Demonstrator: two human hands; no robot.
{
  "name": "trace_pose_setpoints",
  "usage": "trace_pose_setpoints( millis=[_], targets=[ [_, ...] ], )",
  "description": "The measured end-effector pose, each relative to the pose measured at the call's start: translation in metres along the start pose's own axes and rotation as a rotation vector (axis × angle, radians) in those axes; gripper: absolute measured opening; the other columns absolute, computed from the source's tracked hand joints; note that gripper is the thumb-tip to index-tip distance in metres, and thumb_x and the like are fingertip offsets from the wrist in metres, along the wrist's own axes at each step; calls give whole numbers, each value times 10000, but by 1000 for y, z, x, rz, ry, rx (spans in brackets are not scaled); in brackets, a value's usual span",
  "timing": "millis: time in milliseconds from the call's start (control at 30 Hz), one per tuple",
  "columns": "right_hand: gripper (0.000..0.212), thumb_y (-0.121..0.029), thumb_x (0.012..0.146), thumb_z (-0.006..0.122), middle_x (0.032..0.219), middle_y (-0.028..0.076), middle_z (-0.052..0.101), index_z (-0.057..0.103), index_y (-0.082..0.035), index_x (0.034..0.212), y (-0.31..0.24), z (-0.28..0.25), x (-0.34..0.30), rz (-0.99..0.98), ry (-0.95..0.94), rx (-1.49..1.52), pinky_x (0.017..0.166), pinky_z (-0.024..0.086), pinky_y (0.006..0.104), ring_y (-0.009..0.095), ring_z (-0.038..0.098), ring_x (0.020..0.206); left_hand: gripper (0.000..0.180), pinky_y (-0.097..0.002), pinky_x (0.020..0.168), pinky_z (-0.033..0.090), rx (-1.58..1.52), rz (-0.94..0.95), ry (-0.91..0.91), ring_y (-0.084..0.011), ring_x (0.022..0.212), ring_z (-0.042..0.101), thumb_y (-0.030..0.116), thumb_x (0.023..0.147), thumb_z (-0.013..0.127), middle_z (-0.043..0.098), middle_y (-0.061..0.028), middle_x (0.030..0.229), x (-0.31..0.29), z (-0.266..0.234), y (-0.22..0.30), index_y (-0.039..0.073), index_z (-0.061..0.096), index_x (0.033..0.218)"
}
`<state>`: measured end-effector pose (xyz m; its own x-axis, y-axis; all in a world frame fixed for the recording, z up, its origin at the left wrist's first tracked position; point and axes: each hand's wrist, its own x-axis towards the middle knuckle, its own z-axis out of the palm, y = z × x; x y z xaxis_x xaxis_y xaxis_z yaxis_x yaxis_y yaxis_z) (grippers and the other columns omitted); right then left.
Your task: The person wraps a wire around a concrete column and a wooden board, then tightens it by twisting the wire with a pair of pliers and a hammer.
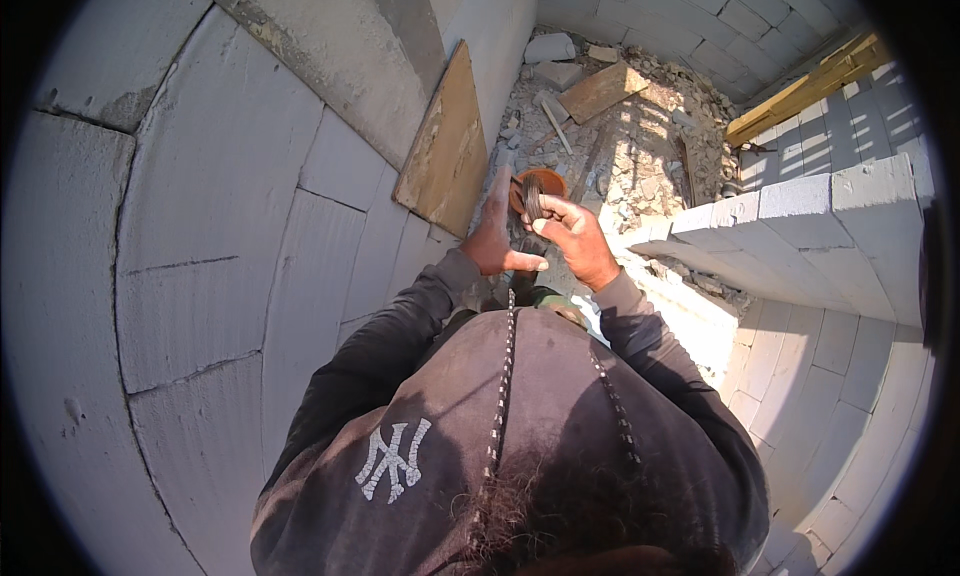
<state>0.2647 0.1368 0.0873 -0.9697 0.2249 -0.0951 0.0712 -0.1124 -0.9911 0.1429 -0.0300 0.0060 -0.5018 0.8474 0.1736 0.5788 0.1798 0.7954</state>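
My right hand (pixel 575 238) is closed, its thumb and fingers pinching a small bundle of thin dark strands that looks like wire (pixel 533 198). Beside it, my left hand (pixel 492 238) is open, with the fingers stretched forward and the thumb pointing across toward the right hand. Whether the left fingertips touch the bundle, I cannot tell. An orange bucket (pixel 552 182) shows below and beyond the hands, partly hidden by them and the bundle.
Grey block walls (pixel 200 306) rise close on my left. A wooden board (pixel 442 146) leans there. Rubble and loose boards (pixel 604 89) cover the ground ahead. To the right stands a low block wall (pixel 795 208), with a yellowish wooden beam (pixel 800 91) behind it.
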Motion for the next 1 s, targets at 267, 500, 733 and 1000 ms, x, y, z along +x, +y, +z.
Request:
trace_pose_setpoints(
  millis=[267, 500, 733, 1000],
  targets=[
    [278, -126, 955, 692, 1036, 36, 668, 679, 55, 1165, -68, 5, -37, -2, 22, 66, 838, 503, 265, 96, 615, 943, 1220, -435, 1126, 368, -427, 155, 106, -332, 1289, 481, 291, 554, 957, 417, -192, 1405, 16, -15, 74, 18, 244, 1505],
    [172, -94, 935, 725, 972, 34, 711, 713, 19, 1064, -69, 3, -47, 102, 80, 113, 808, 503, 250, 79, 625, 901, 1172, -424, 1107, 369, -226, 186, 98, -342, 1301, 443, 280, 578, 952, 411, -212, 1390, 8, -23, 72, 13, 276, 1497],
    [119, -86, 942, 690, 930, 27, 697, 699, 19, 998, -57, -4, -46, 156, 75, 281, 818, 497, 261, 92, 625, 868, 1162, -431, 1141, 341, -185, 209, 34, -356, 1342, 422, 287, 573, 950, 403, -212, 1410, 10, -29, 67, 20, 295, 1494],
    [108, -82, 949, 652, 896, 28, 683, 682, 17, 981, -56, -3, -42, 156, 68, 204, 789, 497, 270, 101, 623, 827, 1174, -447, 1146, 343, -133, 239, 55, -386, 1346, 418, 267, 551, 928, 396, -233, 1421, 6, -28, 58, 7, 286, 1499]
  ],
)
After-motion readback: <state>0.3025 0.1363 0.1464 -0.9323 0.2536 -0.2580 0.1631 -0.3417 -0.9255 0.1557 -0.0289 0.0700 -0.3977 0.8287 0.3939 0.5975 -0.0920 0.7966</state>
